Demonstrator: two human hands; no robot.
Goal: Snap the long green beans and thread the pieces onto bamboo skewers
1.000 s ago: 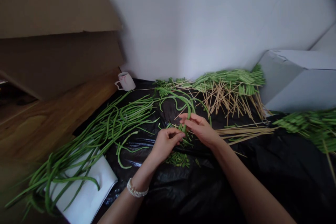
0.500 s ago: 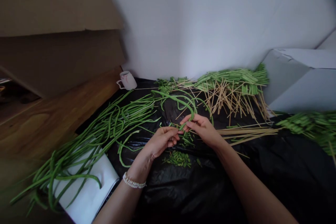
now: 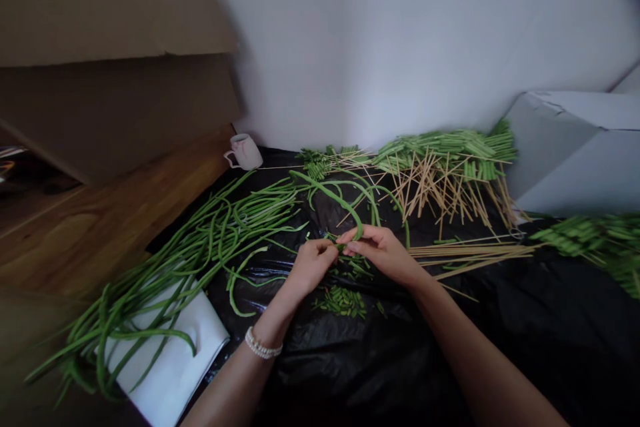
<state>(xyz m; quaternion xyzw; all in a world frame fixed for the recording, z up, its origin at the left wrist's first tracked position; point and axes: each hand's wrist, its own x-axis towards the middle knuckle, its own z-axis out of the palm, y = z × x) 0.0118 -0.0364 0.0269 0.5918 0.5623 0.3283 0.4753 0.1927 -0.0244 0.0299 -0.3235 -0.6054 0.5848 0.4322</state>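
A long green bean (image 3: 345, 203) curves down from behind into my right hand (image 3: 377, 250), whose thumb and fingers are closed round it. My left hand (image 3: 314, 263) is closed as well, pinching the near end of the same bean close to the right fingertips; that end is mostly covered by the fingers. Under and just in front of the hands lie short cut bean pieces (image 3: 344, 301) on black plastic sheeting (image 3: 400, 360). To the left spreads a heap of whole long beans (image 3: 240, 220).
Behind lie bean pieces on skewers (image 3: 445, 147), their bare sticks pointing forward. Loose bamboo skewers (image 3: 475, 251) lie right of my hand, with another bean pile (image 3: 600, 243) beyond. A mug (image 3: 245, 151), a cardboard box (image 3: 120, 60), a white box (image 3: 575, 147) and a folded white sheet (image 3: 175, 373) surround the sheeting.
My left hand has turned more palm-down and its fingers have closed in nearer the right hand. The bean held between them now bends less sharply.
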